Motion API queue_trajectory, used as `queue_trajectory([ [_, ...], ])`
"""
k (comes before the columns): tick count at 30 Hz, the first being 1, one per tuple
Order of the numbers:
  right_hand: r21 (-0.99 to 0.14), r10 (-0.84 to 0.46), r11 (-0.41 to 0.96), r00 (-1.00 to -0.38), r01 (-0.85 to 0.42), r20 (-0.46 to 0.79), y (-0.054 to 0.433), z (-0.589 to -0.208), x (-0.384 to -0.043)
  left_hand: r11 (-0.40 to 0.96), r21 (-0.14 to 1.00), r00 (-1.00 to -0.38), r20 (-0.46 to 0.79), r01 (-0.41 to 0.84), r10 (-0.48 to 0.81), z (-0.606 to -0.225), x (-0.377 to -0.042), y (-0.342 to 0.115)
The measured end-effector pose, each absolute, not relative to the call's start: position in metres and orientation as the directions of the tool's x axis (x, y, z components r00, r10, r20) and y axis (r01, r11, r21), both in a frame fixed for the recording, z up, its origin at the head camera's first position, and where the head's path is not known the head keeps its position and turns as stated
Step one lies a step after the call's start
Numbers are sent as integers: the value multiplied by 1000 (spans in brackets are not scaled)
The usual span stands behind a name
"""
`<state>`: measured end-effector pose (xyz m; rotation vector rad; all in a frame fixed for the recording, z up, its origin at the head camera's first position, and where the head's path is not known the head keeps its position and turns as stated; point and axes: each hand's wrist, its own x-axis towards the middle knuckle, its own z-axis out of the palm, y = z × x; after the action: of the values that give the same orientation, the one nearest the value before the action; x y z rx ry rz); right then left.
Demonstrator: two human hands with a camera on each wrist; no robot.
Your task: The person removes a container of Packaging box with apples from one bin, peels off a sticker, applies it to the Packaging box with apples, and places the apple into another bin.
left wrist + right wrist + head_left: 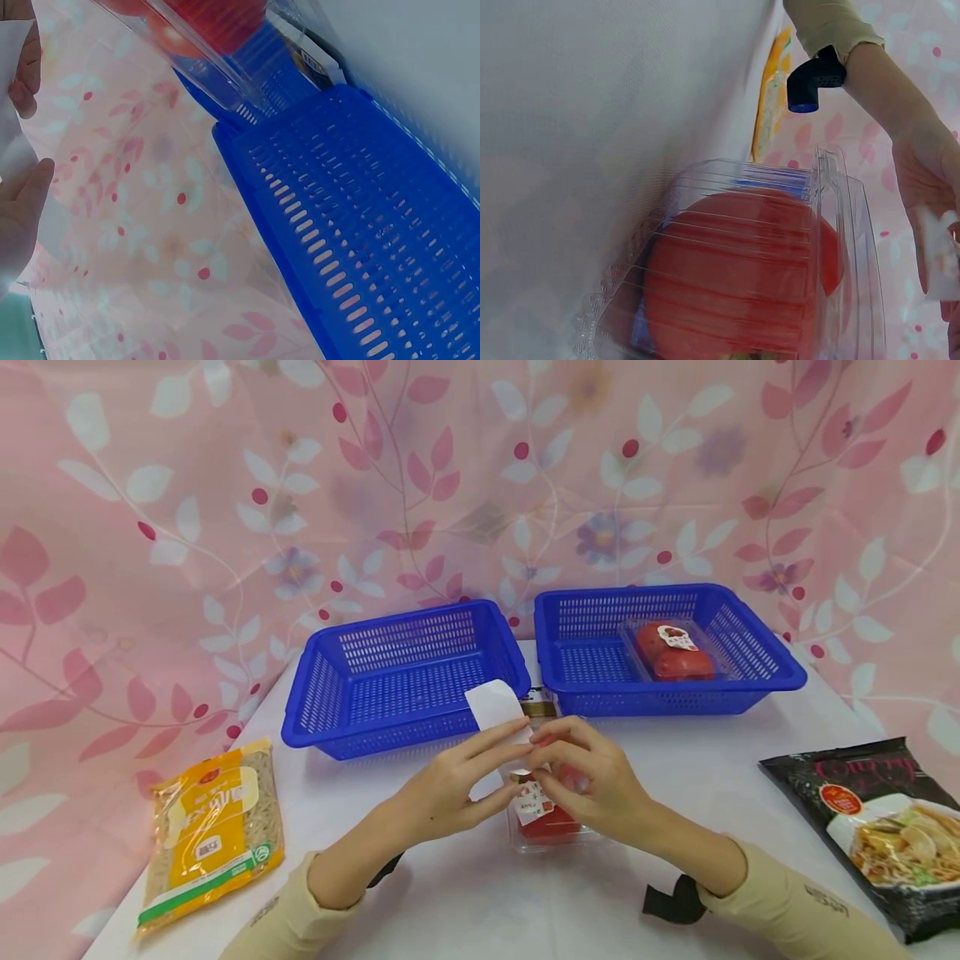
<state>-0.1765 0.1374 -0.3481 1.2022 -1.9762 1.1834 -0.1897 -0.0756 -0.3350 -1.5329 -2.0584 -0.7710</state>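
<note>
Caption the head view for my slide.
Left hand and right hand meet at a white slip above a clear box, two blue baskets behind.

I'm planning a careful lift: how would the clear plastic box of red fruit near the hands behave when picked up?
The clear plastic box would probably flex if squeezed, since its see-through walls look thin. Its glossy plastic may be somewhat slippery. The rounded red fruit filling much of it suggests some weight.

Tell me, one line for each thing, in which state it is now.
left blue basket, upright, open-topped
right blue basket, upright, loaded
far clear container, labelled, seemingly closed
near clear container, labelled, seemingly closed
white paper, raised, held in left hand
yellow packet, lying, seemingly sealed
black packet, lying, seemingly sealed
</note>
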Motion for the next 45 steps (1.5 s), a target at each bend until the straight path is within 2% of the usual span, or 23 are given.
queue_trajectory([
  [7, -394, -427, 243, -463, -886, 777, 138, -348, -175, 266, 163, -306, 651, 950, 695, -334, -192, -86],
  [10, -372, -433, 245, -444, -895, 784, 138, -348, -174, 286, 171, -326, 655, 943, 681, -333, -193, -90],
  [13, -339, -447, 216, -402, -916, 799, 138, -349, -175, 316, 179, -353, 651, 932, 672, -333, -194, -95],
  [20, -233, -486, 98, -251, -968, 837, 135, -350, -176, 381, 209, -423, 624, 901, 657, -335, -196, -102],
  [25, -214, -487, 65, -218, -975, 846, 135, -350, -177, 396, 207, -433, 618, 895, 656, -338, -199, -104],
  [29, -231, -490, 64, -232, -971, 840, 135, -350, -178, 413, 207, -447, 605, 887, 658, -340, -200, -107],
  [37, -297, -488, 87, -301, -951, 819, 142, -351, -182, 433, 240, -489, 550, 869, 677, -349, -203, -117],
  [42, -340, -480, 101, -346, -935, 806, 144, -353, -184, 493, 350, -604, 442, 797, 663, -355, -205, -125],
  [45, -345, -487, 100, -349, -933, 801, 144, -354, -183, 540, 425, -683, 363, 727, 634, -358, -210, -130],
])
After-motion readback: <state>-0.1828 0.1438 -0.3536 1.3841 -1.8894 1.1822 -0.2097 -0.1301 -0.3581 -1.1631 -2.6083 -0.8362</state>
